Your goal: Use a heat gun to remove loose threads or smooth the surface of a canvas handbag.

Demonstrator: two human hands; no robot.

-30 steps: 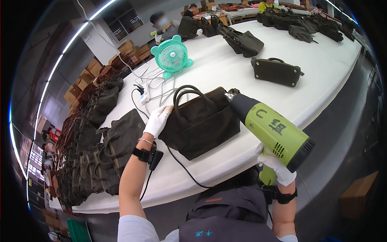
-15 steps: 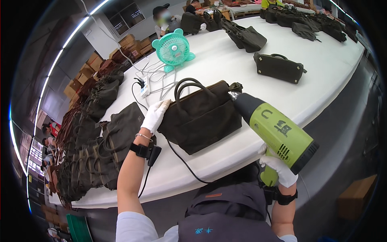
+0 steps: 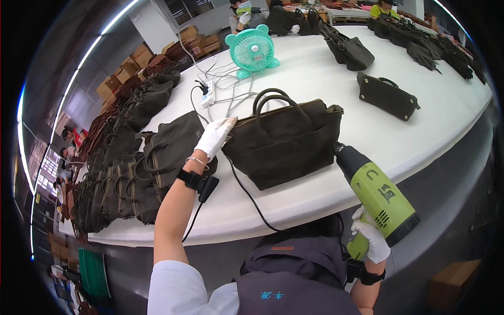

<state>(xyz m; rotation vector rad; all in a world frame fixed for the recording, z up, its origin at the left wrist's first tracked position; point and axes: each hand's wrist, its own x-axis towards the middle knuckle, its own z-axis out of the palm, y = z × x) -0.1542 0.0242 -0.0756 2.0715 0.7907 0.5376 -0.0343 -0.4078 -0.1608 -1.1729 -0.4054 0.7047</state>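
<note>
A dark olive handbag [image 3: 286, 144] with two looped handles stands upright on the white table in front of me. My left hand [image 3: 215, 137], in a white glove, grips the bag's upper left corner. In a white glove too, my right hand [image 3: 371, 239] is wrapped round the handle of a green heat gun [image 3: 380, 194] with a black nozzle. The nozzle tip points at the bag's right side, close to its edge; whether it touches I cannot tell. A black cord runs over the table edge below the bag.
A turquoise fan [image 3: 253, 51] and a white power strip [image 3: 208, 93] with tangled cables stand behind the bag. Several dark bags [image 3: 126, 184] crowd the left. Another bag [image 3: 387, 97] lies on its side at right. Far back, a co-worker holds a second heat gun [image 3: 252, 10].
The heat gun's nozzle has dropped from the bag's upper right corner to lower along its right side. My left hand keeps its grip. The whole view has shifted.
</note>
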